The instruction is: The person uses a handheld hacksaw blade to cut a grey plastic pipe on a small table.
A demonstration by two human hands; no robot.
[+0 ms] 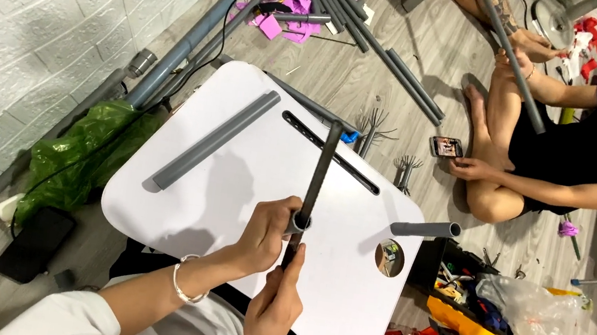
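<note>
Left hand grips short grey plastic tube fitting; right hand pinches long dark rod threaded through fitting, above white rounded lap table. Judged mid-assembly: 2 grey plastic pipes on table, long and short, unjoined.

The left hand reaches up from seven o'clock, fingers curled shut, a bracelet on its wrist. The right hand rises from six o'clock, fingers pinched together, just below it.

A slim dark grey pipe stands steeply tilted over the middle of the white lap table, its top leaning toward the far edge's long slot. A short grey fitting rings its lower part, above the near edge.
</note>
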